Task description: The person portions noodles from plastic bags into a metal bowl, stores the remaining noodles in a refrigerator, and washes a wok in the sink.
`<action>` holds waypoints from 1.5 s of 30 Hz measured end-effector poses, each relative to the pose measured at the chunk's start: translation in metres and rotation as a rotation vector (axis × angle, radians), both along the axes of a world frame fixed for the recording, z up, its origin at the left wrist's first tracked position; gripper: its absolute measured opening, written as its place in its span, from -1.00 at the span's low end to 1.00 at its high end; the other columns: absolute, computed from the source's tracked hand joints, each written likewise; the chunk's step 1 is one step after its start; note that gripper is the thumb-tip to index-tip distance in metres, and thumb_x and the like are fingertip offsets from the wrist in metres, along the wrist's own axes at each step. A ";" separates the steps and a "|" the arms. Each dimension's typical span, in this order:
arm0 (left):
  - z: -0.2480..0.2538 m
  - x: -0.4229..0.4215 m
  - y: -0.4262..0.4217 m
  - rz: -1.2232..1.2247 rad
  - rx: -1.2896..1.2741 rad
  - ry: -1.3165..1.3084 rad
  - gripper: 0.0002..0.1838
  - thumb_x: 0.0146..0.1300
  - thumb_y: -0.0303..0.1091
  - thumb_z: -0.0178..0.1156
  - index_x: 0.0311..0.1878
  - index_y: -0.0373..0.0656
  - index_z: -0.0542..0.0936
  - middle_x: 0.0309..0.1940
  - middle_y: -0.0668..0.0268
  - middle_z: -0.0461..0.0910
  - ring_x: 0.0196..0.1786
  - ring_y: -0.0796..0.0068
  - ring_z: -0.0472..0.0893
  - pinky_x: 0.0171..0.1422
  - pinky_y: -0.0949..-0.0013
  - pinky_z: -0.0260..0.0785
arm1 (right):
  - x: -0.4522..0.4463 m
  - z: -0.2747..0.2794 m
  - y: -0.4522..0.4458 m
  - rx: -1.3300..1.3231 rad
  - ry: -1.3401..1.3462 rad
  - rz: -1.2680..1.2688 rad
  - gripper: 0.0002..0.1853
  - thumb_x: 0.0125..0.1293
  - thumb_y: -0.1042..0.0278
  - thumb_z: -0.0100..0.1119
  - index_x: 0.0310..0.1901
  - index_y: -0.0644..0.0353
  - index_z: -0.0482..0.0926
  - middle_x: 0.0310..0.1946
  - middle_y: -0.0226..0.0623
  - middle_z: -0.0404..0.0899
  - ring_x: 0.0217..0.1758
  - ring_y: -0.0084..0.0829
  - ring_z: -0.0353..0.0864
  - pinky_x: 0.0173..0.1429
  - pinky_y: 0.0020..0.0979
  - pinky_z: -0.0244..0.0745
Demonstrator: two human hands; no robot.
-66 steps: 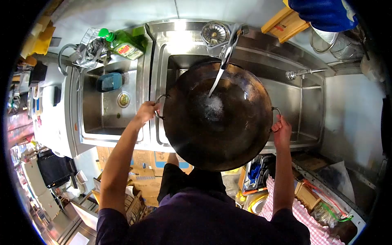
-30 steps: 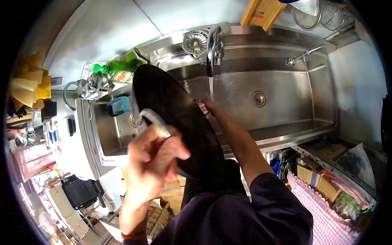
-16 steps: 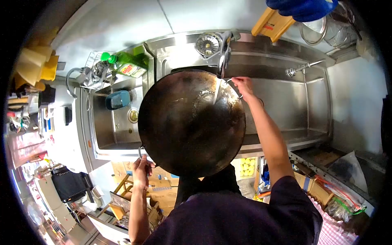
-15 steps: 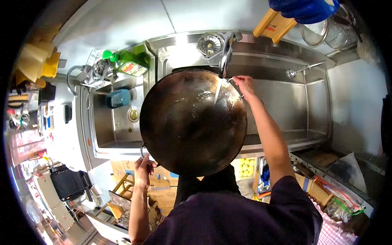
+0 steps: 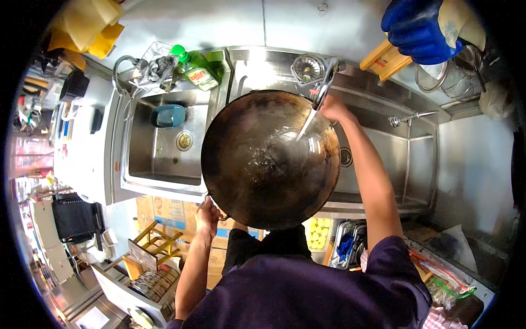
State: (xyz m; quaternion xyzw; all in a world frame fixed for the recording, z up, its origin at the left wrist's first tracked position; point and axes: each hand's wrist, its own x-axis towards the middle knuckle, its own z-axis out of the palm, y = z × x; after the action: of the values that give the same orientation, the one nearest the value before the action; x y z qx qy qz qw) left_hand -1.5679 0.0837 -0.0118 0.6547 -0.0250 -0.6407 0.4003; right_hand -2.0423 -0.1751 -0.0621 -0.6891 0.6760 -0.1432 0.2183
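Observation:
A large dark wok (image 5: pixel 263 164) is held over the front edge of the sink, its inside facing up. My left hand (image 5: pixel 207 217) is closed on the loop handle at its lower left. At the upper right rim my right hand (image 5: pixel 333 107) is closed around the other handle, partly behind the faucet (image 5: pixel 325 82). A stream of water (image 5: pixel 307 125) falls from the faucet into the wok, and a little water shines on the wok's inner surface.
The large sink (image 5: pixel 378 148) extends right of the wok. A smaller sink (image 5: pixel 164 164) at left holds a blue container (image 5: pixel 168 116). Behind are a green soap bottle (image 5: pixel 197 71) and a drain strainer (image 5: pixel 308 69). Blue gloves (image 5: pixel 419 33) hang at upper right.
Since a second ago the wok has gone from tipped steeply on its side to lying nearly level under the stream. Both hands still hold its handles. The view has shifted slightly.

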 end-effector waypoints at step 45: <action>-0.001 -0.011 0.035 0.057 -0.038 0.109 -0.70 0.54 -0.08 -0.08 -0.32 -0.03 0.35 -0.70 0.53 0.05 -0.71 0.63 0.07 -0.66 0.46 -0.03 | -0.075 -0.085 0.203 -0.462 -0.490 -0.761 -0.84 0.14 0.46 0.44 -0.41 0.24 0.58 -0.44 -0.34 0.62 -0.33 -0.39 0.55 -0.13 -0.38 0.50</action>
State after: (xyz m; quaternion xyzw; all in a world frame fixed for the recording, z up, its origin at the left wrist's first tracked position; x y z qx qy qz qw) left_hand -1.5785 0.1183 -0.0126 0.6117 0.0031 -0.6630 0.4316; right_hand -2.1176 0.0275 -0.1474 -0.3705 0.7588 -0.5158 0.1449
